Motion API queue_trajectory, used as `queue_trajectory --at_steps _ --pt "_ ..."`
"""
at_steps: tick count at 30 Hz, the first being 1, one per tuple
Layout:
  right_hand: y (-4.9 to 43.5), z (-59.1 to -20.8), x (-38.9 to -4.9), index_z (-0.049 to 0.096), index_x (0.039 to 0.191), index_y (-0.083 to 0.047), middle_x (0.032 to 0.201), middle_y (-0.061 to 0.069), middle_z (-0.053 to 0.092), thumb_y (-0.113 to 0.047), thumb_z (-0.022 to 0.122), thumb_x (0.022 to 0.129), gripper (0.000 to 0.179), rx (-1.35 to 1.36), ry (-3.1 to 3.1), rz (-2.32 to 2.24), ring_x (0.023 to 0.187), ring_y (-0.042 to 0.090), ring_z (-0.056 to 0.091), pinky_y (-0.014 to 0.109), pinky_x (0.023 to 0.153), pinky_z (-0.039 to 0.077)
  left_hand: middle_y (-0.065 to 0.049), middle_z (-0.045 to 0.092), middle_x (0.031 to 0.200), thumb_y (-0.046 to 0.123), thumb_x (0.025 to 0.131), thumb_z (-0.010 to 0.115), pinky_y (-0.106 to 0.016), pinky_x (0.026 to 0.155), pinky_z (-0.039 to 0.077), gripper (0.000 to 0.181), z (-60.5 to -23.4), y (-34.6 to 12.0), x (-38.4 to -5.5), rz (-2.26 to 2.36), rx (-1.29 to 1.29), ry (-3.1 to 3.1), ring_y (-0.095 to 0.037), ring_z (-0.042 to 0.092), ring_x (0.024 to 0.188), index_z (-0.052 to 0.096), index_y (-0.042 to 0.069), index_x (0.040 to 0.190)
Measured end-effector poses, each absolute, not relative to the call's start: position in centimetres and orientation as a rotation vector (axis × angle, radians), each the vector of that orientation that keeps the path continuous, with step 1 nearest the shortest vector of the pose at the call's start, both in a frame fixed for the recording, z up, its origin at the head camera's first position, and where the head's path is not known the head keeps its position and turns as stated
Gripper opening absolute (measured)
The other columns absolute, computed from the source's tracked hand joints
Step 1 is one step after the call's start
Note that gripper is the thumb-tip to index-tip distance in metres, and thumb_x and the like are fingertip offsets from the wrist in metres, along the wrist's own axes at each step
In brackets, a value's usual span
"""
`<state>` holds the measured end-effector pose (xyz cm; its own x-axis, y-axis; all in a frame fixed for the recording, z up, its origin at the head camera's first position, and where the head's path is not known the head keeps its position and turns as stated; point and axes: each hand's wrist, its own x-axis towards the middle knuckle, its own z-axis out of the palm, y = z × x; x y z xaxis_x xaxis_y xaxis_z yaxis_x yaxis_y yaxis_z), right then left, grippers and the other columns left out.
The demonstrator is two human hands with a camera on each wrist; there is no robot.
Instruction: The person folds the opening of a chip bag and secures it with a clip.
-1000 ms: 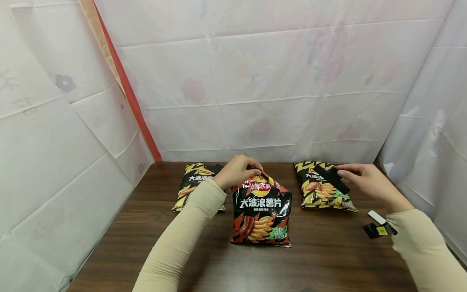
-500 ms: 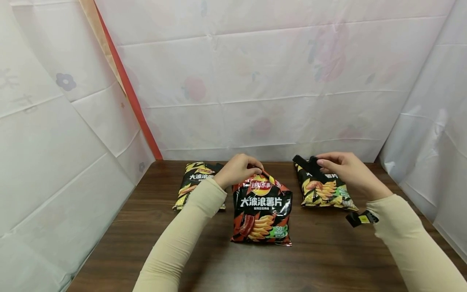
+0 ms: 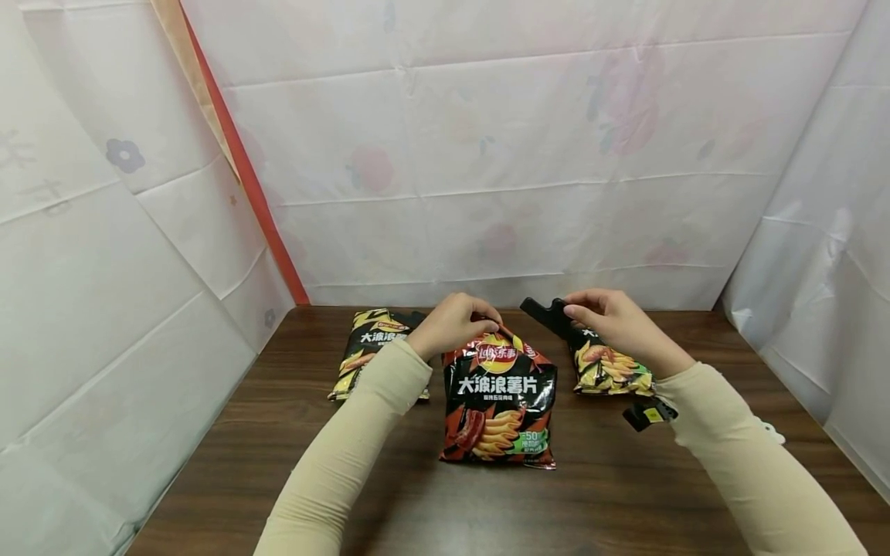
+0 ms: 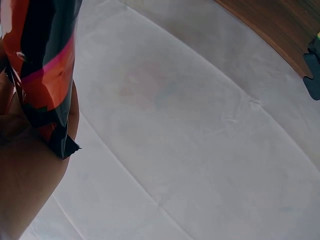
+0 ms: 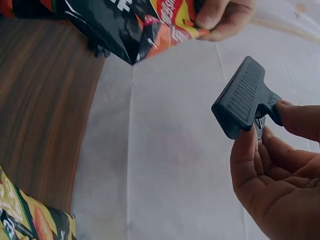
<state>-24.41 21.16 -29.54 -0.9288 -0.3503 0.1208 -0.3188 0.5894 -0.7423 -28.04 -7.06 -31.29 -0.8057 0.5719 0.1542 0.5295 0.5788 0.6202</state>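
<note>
A red-and-black bag of potato chips [image 3: 497, 401] stands upright on the table in the head view. My left hand [image 3: 455, 320] pinches its folded top between thumb and fingers. To the right, my right hand [image 3: 615, 320] holds a black bag clip [image 5: 245, 95] by its handles, thumb on one side and fingers on the other. The clip's wide ribbed edge faces the red bag, apart from it. In the left wrist view, the bag's corner [image 4: 60, 135] hides part of the left fingers.
A yellow-and-black chip bag [image 3: 608, 371] lies behind the right hand, partly covered by it. Another [image 3: 358, 359] lies at the left behind the left forearm, a black piece at its top. A white object [image 3: 772, 430] shows beside the right sleeve. White cloth walls [image 3: 431, 154] surround the table.
My right hand has carried the clip leftward from over the right yellow bag toward the red bag's top. The left hand and red bag have stayed nearly still.
</note>
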Motion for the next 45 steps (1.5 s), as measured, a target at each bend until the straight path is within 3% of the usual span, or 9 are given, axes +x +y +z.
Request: queue_trajectory --at_steps 11,17,20,28,36,45 --pt "19.7 -31.1 -24.6 0.055 0.132 0.000 0.118 0.020 0.064 -0.026 0.050 0.104 0.038 -0.599 2.774 -1.242 0.103 0.028 0.064 0.044 0.088 0.053 -0.001 0.073 0.085 0.019 0.097 0.063 -0.023 0.047 0.035 0.016 -31.4 -7.1 -27.9 1.046 0.952 2.734 -0.008 0.039 0.044 0.075 0.012 0.105" --pt "19.5 -31.6 -24.4 0.057 0.128 -0.002 0.107 0.015 0.064 -0.028 0.051 0.103 0.036 -0.564 2.760 -1.274 0.088 0.021 0.058 0.032 0.069 0.049 0.000 0.073 0.088 0.019 0.097 0.062 -0.023 0.048 0.036 0.016 -31.2 -7.1 -27.8 1.043 0.937 2.732 -0.009 0.044 0.047 0.075 0.013 0.106" --pt "19.3 -31.7 -24.4 0.058 0.127 -0.003 0.104 0.015 0.064 -0.028 0.052 0.103 0.035 -0.555 2.777 -1.265 0.084 0.021 0.057 0.032 0.063 0.045 0.000 0.073 0.086 0.019 0.097 0.062 -0.024 0.047 0.035 0.016 -31.2 -7.1 -27.9 1.048 0.936 2.728 -0.009 0.041 0.045 0.075 0.014 0.105" --pt "19.3 -32.2 -24.2 0.059 0.126 -0.005 0.107 0.014 0.065 -0.028 0.054 0.102 0.034 -0.563 2.788 -1.294 0.092 0.022 0.061 0.035 0.073 0.048 0.001 0.072 0.083 0.019 0.097 0.063 -0.023 0.044 0.033 0.016 -31.3 -7.1 -27.9 1.068 0.936 2.720 -0.009 0.035 0.041 0.076 0.014 0.105" --pt "19.1 -32.4 -24.0 0.062 0.122 -0.006 0.102 0.013 0.065 -0.028 0.056 0.101 0.031 -0.555 2.833 -1.315 0.089 0.021 0.062 0.034 0.069 0.047 0.002 0.071 0.080 0.020 0.097 0.063 -0.023 0.044 0.033 0.016 -31.3 -7.1 -27.9 1.063 0.934 2.723 -0.009 0.035 0.041 0.075 0.014 0.105" --pt "18.5 -32.7 -23.9 0.062 0.120 -0.005 0.098 0.013 0.064 -0.025 0.057 0.101 0.028 -0.528 2.843 -1.377 0.086 0.021 0.062 0.032 0.066 0.048 0.002 0.073 0.088 0.021 0.097 0.062 -0.023 0.046 0.035 0.016 -31.4 -7.1 -28.0 1.050 0.934 2.735 -0.008 0.035 0.041 0.076 0.015 0.105"
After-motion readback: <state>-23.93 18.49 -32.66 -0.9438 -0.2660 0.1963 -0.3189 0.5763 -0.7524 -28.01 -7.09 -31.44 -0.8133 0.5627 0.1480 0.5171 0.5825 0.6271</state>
